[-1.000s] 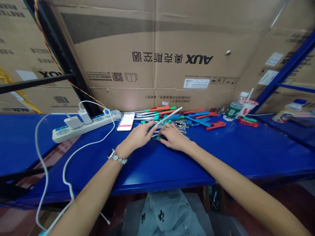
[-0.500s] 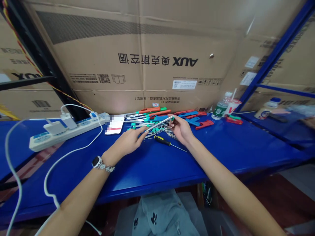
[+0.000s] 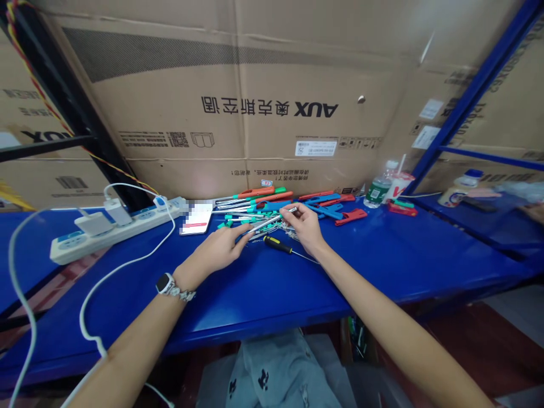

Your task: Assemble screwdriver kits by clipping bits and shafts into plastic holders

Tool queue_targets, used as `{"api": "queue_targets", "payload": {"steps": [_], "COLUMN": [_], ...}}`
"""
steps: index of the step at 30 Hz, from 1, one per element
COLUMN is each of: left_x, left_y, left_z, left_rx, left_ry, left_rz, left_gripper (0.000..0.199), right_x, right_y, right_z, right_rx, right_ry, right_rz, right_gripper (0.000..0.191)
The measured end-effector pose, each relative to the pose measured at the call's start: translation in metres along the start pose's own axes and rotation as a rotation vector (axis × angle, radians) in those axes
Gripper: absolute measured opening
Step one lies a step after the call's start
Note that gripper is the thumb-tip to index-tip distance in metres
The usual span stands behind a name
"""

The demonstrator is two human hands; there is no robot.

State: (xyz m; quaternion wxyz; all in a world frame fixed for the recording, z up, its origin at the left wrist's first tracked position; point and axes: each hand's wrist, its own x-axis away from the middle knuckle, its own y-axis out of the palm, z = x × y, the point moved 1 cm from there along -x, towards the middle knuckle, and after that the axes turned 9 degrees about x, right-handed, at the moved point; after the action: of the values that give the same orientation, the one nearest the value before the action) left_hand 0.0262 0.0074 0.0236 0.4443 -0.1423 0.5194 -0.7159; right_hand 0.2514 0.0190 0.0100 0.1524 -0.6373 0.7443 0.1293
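1. Blue worktop point(image 3: 263, 300) spreads before you, backed by a tall printed cardboard panel point(image 3: 238, 73).
2. Your left hand point(image 3: 219, 247) pinches the left end of a silver rod point(image 3: 269, 220), and your right hand point(image 3: 309, 228) grips its other end between thumb and fingers. The rod slants up to the right, over the heap.
3. You seem to be midway through a two-handed step on this single rod; the detail at your right fingertips is too small to tell. The next move likely calls for a firm left pinch while your right fingers hold the end in line.
4. Just below the rod lies a yellow-and-black screwdriver point(image 3: 277, 244), its shaft pointing right. A heap of metal rods with green parts point(image 3: 249, 217) lies behind it, with orange handles point(image 3: 260, 192) farther back and red point(image 3: 351, 216) and blue plastic pieces point(image 3: 330, 211) to the right.
5. Farther right, a green-labelled bottle point(image 3: 376, 191) stands beside a cup with a straw point(image 3: 399, 186); you cannot make out how full either is. Well left, a power strip point(image 3: 140, 225) holds white plugs point(image 3: 117, 211).
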Motion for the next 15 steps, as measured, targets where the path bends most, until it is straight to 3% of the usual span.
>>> {"api": "queue_targets", "payload": {"steps": [6, 10, 15], "left_x": [-0.001, -0.001, -0.002], "left_y": [0.005, 0.007, 0.007], "left_z": [0.015, 0.017, 0.017], "left_rx": [0.076, 0.122, 0.161], "left_ry": [-0.007, -0.075, -0.029], "left_rz": [0.025, 0.025, 0.012], "left_gripper": [0.032, 0.047, 0.051], "right_x": [0.018, 0.022, 0.022], "right_y": [0.032, 0.038, 0.038], "right_z": [0.001, 0.002, 0.002], "right_rx": [-0.119, -0.091, -0.085], "right_ry": [0.120, 0.076, 0.064], "right_rz": [-0.252, -0.269, -0.317], "right_gripper": [0.042, 0.037, 0.036]}}
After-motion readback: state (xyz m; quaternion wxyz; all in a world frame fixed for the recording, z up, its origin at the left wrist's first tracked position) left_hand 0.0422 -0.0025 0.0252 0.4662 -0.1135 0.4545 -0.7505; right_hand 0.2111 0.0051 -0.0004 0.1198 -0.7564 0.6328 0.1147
